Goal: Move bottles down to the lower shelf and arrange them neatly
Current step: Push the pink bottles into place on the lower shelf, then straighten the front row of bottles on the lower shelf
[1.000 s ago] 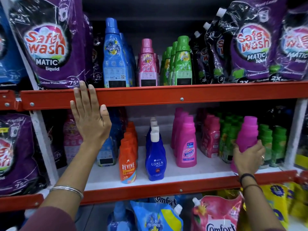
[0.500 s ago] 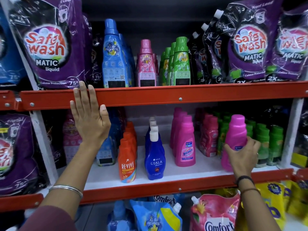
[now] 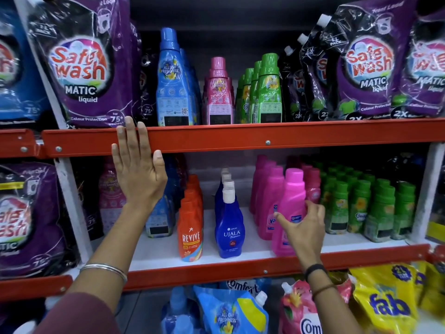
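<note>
We are pressing our flat, open left hand [image 3: 137,174] on the rail [image 3: 240,138]; our right hand [image 3: 304,222] is gripping the pink bottle [image 3: 290,203] on the lower shelf [image 3: 168,251].

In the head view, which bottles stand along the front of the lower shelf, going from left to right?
Orange Revive bottle → blue Ujala bottle → pink Vanish bottle at the right hand → green Comfort bottles.

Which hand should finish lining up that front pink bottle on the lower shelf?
Right. The right hand is already on the pink bottle at the lower shelf front; the left hand rests flat against the upper shelf beam.
</note>
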The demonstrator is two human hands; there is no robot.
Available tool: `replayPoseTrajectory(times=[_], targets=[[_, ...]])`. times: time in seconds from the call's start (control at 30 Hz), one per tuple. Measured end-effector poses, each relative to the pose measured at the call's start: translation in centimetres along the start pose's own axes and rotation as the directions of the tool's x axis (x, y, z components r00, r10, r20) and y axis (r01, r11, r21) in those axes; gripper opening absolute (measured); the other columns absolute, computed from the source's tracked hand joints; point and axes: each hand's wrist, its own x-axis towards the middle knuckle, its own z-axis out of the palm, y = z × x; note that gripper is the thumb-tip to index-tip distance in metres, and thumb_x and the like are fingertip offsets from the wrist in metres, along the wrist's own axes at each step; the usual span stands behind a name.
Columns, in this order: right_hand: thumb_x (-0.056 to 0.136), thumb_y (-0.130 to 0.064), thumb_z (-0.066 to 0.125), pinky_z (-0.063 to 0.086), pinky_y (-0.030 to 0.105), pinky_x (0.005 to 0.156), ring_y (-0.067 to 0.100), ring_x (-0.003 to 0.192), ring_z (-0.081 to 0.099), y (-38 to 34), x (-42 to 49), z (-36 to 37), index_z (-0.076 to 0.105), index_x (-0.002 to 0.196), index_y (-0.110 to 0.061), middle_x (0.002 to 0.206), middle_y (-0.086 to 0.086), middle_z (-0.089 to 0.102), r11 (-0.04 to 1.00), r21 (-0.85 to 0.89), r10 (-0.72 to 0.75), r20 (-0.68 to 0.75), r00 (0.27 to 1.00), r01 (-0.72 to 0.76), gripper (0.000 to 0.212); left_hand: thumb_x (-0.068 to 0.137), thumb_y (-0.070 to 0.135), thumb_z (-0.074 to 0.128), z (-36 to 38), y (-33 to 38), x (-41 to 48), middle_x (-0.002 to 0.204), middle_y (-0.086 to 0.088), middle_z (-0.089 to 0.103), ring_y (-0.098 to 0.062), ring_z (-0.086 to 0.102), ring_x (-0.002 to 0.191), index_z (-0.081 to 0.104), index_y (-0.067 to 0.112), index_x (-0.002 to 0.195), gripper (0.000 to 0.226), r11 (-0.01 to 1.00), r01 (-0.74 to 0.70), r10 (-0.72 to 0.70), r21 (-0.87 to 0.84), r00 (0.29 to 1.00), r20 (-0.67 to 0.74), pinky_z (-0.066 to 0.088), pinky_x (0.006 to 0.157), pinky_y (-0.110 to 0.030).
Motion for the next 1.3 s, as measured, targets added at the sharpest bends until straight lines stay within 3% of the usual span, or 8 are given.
replayPoseTrajectory(times=[0.3, 0.67, 0.83, 0.9, 1.03, 1.17, 1.23, 1.3], targets=[[0.063, -0.039, 0.082, 0.051, 0.052, 0.088, 0.036, 0.106, 0.056, 0.0, -0.9, 1.6, 0.048, 0.122, -0.006, 0.122, 0.014, 0.048, 0.998, -0.046, 0.038, 0.014, 0.999, -0.037, 0.076, 0.100, 0.037, 0.020, 0.0, -0.1, 0.0, 0.163, -0.012, 0.010, -0.016, -0.004, 0.149, 0.005, 0.015, 0.154, 0.061, 1.000, -0.006, 0.006, -0.017, 1.000, -0.013, -0.007, 0.122, -0.037], [0.068, -0.041, 0.079, 0.050, 0.047, 0.079, 0.038, 0.103, 0.055, -1.0, -1.2, 2.5, 0.048, 0.120, -0.001, 0.118, 0.017, 0.046, 0.991, -0.130, 0.026, 0.067, 0.997, -0.017, 0.072, 0.100, 0.037, 0.021, -0.6, 0.1, -0.1, 0.163, -0.012, 0.010, -0.026, 0.004, 0.151, 0.007, 0.014, 0.154, 0.061, 0.999, -0.004, 0.005, -0.048, 1.000, 0.012, -0.005, 0.122, -0.038], [0.070, -0.050, 0.073, 0.052, 0.046, 0.077, 0.038, 0.107, 0.055, -1.0, -1.7, 2.3, 0.045, 0.123, -0.003, 0.124, 0.017, 0.046, 0.991, -0.134, 0.010, 0.083, 0.997, 0.001, 0.076, 0.100, 0.036, 0.022, -1.6, 1.2, -1.2, 0.164, -0.008, 0.008, -0.020, -0.001, 0.151, 0.012, 0.014, 0.154, 0.060, 0.979, 0.033, -0.023, -0.199, 0.998, 0.051, -0.004, 0.122, -0.039], [0.074, -0.057, 0.066, 0.050, 0.046, 0.083, 0.034, 0.114, 0.053, -0.3, -2.0, 2.0, 0.044, 0.128, -0.004, 0.131, 0.015, 0.046, 0.997, -0.064, 0.047, 0.089, 0.995, -0.041, 0.079, 0.100, 0.031, 0.026, -1.9, 2.8, -3.1, 0.163, -0.009, 0.012, -0.021, 0.002, 0.151, 0.019, 0.012, 0.153, 0.057, 0.941, -0.010, 0.033, -0.338, 0.998, 0.061, 0.001, 0.123, -0.041], [0.083, -0.066, 0.044, 0.044, 0.039, 0.094, 0.027, 0.117, 0.052, 2.1, -2.0, 0.5, 0.049, 0.126, -0.011, 0.129, 0.013, 0.053, 0.880, 0.387, 0.259, 0.098, 0.961, -0.276, 0.070, 0.099, 0.025, 0.033, -2.1, 7.3, -8.7, 0.159, -0.007, 0.026, -0.019, 0.023, 0.148, 0.036, 0.008, 0.146, 0.050, 0.779, -0.057, 0.183, -0.624, 0.973, 0.140, 0.021, 0.120, -0.037], [0.076, -0.075, 0.032, 0.039, 0.040, 0.101, 0.027, 0.121, 0.051, 4.0, -1.1, -1.5, 0.047, 0.132, -0.009, 0.133, 0.013, 0.053, 0.697, 0.557, 0.360, 0.273, 0.892, -0.452, 0.088, 0.100, 0.051, 0.026, -2.0, 12.8, -14.0, 0.157, 0.007, 0.029, -0.004, 0.023, 0.145, 0.035, 0.025, 0.146, 0.053, 0.577, 0.279, 0.204, -0.768, 0.861, 0.466, 0.018, 0.116, -0.015], [0.053, -0.093, 0.037, 0.037, 0.042, 0.104, 0.025, 0.120, 0.051, 4.4, -0.9, -2.1, 0.043, 0.134, -0.009, 0.131, 0.009, 0.051, 0.637, 0.580, 0.333, 0.388, 0.860, -0.508, 0.117, 0.093, 0.070, 0.017, -1.9, 15.3, -15.7, 0.156, 0.019, 0.022, 0.012, 0.015, 0.141, 0.029, 0.042, 0.142, 0.058, 0.496, 0.520, 0.171, -0.695, 0.727, 0.665, 0.014, 0.114, -0.009], [0.034, -0.099, 0.041, 0.037, 0.040, 0.103, 0.024, 0.118, 0.050, 4.8, -0.9, -2.1, 0.040, 0.137, -0.010, 0.129, 0.008, 0.050, 0.621, 0.557, 0.310, 0.472, 0.825, -0.552, 0.135, 0.089, 0.067, 0.014, -1.6, 17.3, -16.8, 0.156, 0.022, 0.017, 0.028, 0.008, 0.130, 0.025, 0.043, 0.142, 0.059, 0.462, 0.699, 0.123, -0.546, 0.559, 0.820, 0.008, 0.112, -0.005]])
